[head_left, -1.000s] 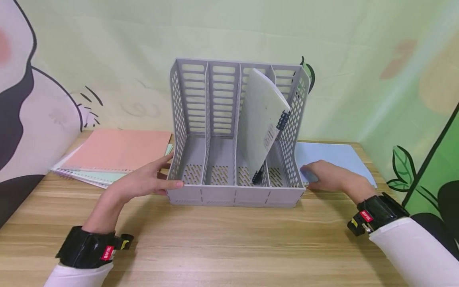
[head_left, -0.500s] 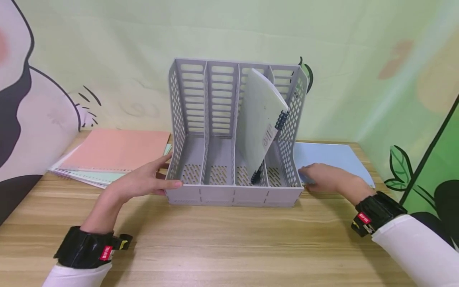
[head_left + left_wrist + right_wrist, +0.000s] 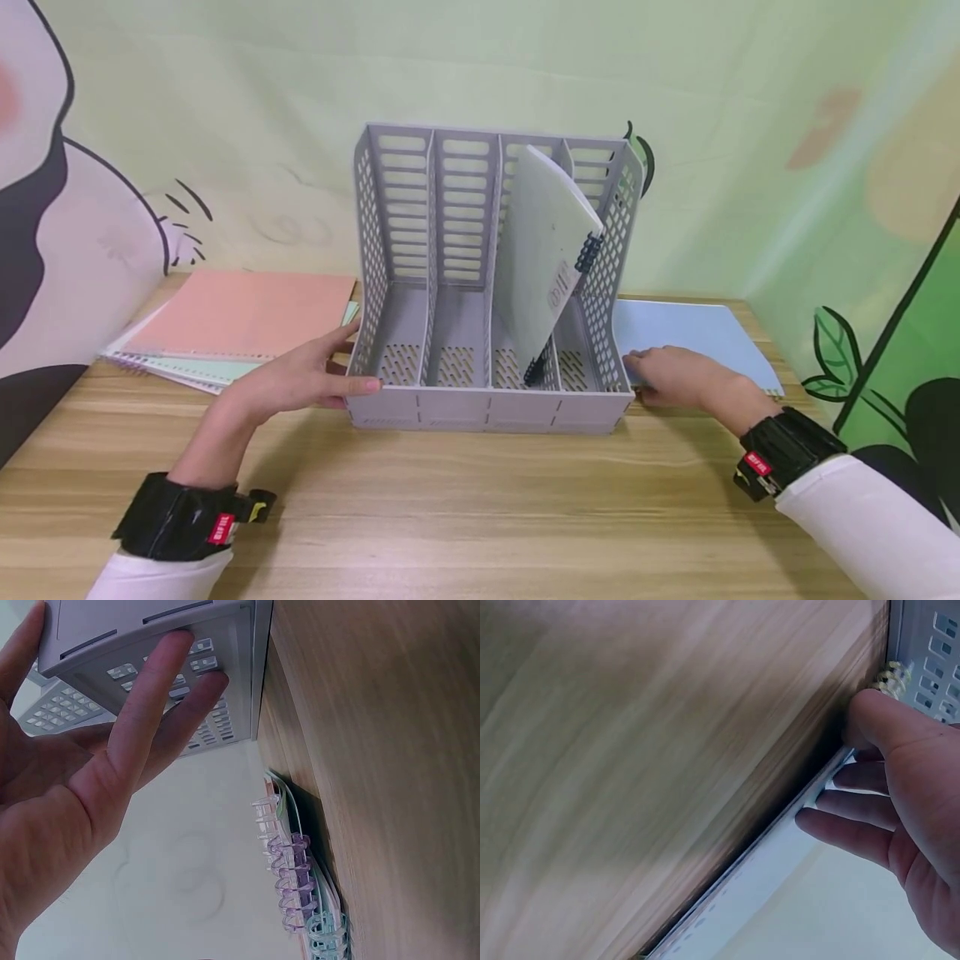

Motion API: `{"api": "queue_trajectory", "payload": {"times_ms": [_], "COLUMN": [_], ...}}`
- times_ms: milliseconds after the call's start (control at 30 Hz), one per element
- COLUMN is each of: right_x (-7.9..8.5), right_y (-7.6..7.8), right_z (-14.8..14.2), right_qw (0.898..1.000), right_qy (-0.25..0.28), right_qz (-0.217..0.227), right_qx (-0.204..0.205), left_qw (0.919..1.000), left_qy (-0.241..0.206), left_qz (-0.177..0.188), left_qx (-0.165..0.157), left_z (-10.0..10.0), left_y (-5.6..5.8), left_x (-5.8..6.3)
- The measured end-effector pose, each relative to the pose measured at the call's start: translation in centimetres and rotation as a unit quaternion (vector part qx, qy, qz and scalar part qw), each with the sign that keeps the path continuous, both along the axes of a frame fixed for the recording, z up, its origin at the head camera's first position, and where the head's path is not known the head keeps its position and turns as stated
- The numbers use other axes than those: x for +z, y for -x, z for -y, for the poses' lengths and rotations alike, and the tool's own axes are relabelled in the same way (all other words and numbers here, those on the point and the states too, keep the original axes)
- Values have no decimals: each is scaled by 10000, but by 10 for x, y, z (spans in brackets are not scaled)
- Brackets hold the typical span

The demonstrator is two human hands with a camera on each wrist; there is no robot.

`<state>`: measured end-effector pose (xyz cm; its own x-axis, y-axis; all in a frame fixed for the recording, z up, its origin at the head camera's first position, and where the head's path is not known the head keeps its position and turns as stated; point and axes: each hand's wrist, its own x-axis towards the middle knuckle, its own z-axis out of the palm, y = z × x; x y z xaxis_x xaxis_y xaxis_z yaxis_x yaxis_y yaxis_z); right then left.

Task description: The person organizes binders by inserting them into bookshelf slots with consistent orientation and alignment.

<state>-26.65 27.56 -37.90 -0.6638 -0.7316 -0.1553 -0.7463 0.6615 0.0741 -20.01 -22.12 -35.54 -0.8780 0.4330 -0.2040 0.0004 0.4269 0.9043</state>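
Note:
A grey file organizer [image 3: 491,410] with perforated side walls stands upright in the middle of the table. In its third compartment from the left, a pale spiral notebook [image 3: 551,250] stands on end with its dark coil to the front. My left hand [image 3: 296,383] holds the organizer's front left corner, thumb over the front lip and fingers along the side wall. On the right a blue spiral notebook [image 3: 690,333] lies flat, its left edge close to the organizer. My right hand [image 3: 678,379] pinches its near edge by the coil; part of the coil is hidden.
Left of the organizer lies a stack of spiral notebooks [image 3: 247,312], a salmon one on top, with green and white ones below. A printed cloth backdrop [image 3: 480,67] closes off the table's far side. The wooden tabletop [image 3: 450,508] extends in front of the organizer.
My right hand has lowered slightly and drawn its fingers in at the blue notebook's near edge. A lifted-looking corner of it now lies flat. The left hand and organizer stay as they were.

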Motion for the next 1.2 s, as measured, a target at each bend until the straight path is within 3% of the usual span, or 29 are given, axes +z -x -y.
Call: {"api": "queue_trajectory", "payload": {"times_ms": [533, 867, 1200], "right_x": [-4, -3, -6], "right_y": [-3, -4, -5], "right_z": [2, 1, 3], "right_qw": [9922, 9898, 9861], "right_qy": [110, 119, 451], "right_qz": [-1233, -1272, -1447], "right_qx": [-169, -624, -687], "left_qw": [9999, 9998, 9998], "left_qy": [-98, -151, -152], "left_qz": [0, -28, -13], "left_qx": [-28, -80, -88], "left_z": [1, 0, 0], "left_y": [0, 1, 1], "left_x": [0, 0, 0]}}
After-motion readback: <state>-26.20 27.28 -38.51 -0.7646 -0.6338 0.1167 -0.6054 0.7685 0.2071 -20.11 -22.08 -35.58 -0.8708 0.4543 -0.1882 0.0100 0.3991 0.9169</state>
